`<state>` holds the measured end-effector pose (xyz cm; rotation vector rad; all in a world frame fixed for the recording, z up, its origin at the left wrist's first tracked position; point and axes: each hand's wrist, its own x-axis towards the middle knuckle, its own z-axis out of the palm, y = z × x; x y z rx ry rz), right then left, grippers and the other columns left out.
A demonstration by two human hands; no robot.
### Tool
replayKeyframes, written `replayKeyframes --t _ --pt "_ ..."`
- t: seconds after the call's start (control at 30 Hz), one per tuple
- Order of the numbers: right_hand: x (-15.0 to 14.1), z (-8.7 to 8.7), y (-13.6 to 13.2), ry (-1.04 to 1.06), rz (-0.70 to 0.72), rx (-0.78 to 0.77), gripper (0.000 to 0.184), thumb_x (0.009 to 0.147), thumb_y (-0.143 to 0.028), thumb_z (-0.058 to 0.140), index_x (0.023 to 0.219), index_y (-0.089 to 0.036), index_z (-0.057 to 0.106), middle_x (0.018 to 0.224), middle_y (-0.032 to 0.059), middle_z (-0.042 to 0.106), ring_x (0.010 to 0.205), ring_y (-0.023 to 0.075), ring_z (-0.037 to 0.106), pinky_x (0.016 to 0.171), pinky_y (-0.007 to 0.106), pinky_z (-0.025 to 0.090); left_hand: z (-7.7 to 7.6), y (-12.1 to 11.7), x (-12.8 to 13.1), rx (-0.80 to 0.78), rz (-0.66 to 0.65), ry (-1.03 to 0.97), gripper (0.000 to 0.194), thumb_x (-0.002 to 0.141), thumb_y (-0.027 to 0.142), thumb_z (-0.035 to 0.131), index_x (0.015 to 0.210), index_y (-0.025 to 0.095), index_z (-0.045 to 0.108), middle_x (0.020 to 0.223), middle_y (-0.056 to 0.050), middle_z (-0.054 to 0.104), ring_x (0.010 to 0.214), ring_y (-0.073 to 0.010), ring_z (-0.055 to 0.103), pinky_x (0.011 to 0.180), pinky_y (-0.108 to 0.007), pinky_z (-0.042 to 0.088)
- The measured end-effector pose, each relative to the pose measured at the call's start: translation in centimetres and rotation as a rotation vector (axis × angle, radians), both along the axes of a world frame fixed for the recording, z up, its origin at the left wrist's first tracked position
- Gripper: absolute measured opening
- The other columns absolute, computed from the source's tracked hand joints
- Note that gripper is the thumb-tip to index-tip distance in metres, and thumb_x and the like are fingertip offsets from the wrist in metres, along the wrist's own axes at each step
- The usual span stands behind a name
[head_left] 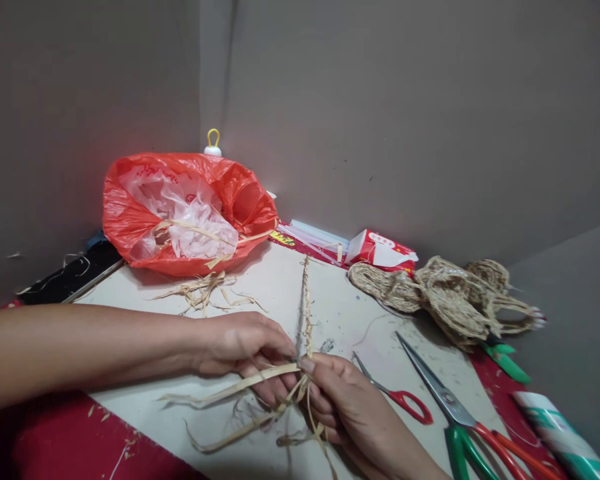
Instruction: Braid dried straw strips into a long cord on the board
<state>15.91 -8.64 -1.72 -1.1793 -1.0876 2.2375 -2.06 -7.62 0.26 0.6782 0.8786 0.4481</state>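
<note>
A narrow braid of pale straw-like strips (pixel 307 300) runs away from me over the white board (pixel 370 320). My right hand (pixel 347 393) pinches its near end between thumb and fingers. Close against it on the left, my left hand (pixel 260 353) has its fingers curled around the loose strips (pixel 240 387) at the braid's end; part of its grip is hidden. Several unbraided strip ends fan out toward me below both hands. Just right of my right hand lie small red-handled scissors (pixel 405 400), and beyond them large scissors (pixel 450 400) with green and red handles.
A red plastic bag (pixel 125 233) with white plastic inside stands at the back left, and straw scraps (pixel 200 290) lie before it. Bundled twine (pixel 445 297) and a red and white packet (pixel 380 250) are at the right. Grey walls (pixel 405 120) close off the back.
</note>
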Motion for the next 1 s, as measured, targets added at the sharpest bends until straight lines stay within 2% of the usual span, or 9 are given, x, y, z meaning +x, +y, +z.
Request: replayKeyframes --t 0.13,0.23,0.4,0.5,0.77,0.9,1.0 --pt "-0.1 0.0 0.0 0.01 0.006 0.005 0.051 0.074 -0.057 0.064 0.056 -0.018 0.037 0.044 -0.0109 0.026 0.038 0.0015 0.011 0.037 0.017 0.006 0.5 0.4 0.1 -0.022 -0.08 0.019 0.024 0.057 0.023 0.064 0.078 0.015 0.056 0.057 0.0 0.061 0.034 -0.0061 0.042 0.036 -0.017 0.025" --pt "-0.1 0.1 -0.1 0.005 -0.001 0.036 0.049 0.074 -0.057 0.064 0.057 -0.018 0.038 0.043 -0.0107 0.028 0.038 0.0019 0.012 0.037 0.018 0.007 0.7 0.3 0.2 0.053 -0.098 0.09 0.019 0.061 0.024 0.064 0.074 0.017 0.052 0.053 0.003 0.057 0.031 -0.0027 0.028 0.033 -0.016 0.013" --pt "0.2 -0.2 -0.2 -0.019 0.042 0.121 0.045 0.08 -0.054 0.059 0.061 -0.017 0.043 0.045 -0.0099 0.03 0.038 0.0027 0.015 0.037 0.02 0.009 0.8 -0.1 0.0 0.367 -0.15 0.231 0.014 0.073 0.026 0.06 0.071 0.016 0.05 0.045 0.008 0.048 0.035 -0.0028 0.028 0.036 -0.016 0.017" --pt "0.2 -0.2 -0.2 -0.035 0.052 0.166 0.046 0.083 -0.053 0.055 0.059 -0.018 0.039 0.046 -0.0091 0.03 0.039 0.0034 0.017 0.038 0.02 0.011 0.8 -0.2 -0.1 0.449 -0.114 0.275 0.015 0.073 0.024 0.06 0.069 0.016 0.048 0.046 0.01 0.038 0.039 -0.0021 0.024 0.038 -0.016 0.016" --pt "0.0 0.0 -0.4 -0.015 0.008 0.091 0.047 0.08 -0.056 0.057 0.059 -0.019 0.037 0.046 -0.0101 0.025 0.039 0.0032 0.014 0.038 0.019 0.009 0.2 -0.7 0.4 0.468 -0.038 0.234 0.021 0.071 0.03 0.063 0.067 0.016 0.048 0.048 0.009 0.039 0.041 -0.0034 0.027 0.04 -0.018 0.018" --pt "0.0 0.1 -0.3 0.017 0.001 0.061 0.046 0.08 -0.053 0.06 0.061 -0.019 0.037 0.048 -0.0102 0.026 0.04 0.0029 0.013 0.038 0.018 0.009 0.6 -0.7 0.4 0.406 -0.017 0.212 0.025 0.068 0.034 0.065 0.065 0.015 0.049 0.047 0.008 0.041 0.04 -0.0034 0.028 0.04 -0.018 0.018" --pt "0.2 0.5 -0.3 0.085 0.025 0.002 0.045 0.079 -0.053 0.062 0.062 -0.019 0.037 0.049 -0.0107 0.024 0.042 0.003 0.012 0.038 0.017 0.008 1.1 -0.4 0.4 0.382 -0.029 0.208 0.022 0.067 0.031 0.064 0.063 0.015 0.049 0.046 0.008 0.041 0.04 -0.003 0.026 0.04 -0.018 0.018"
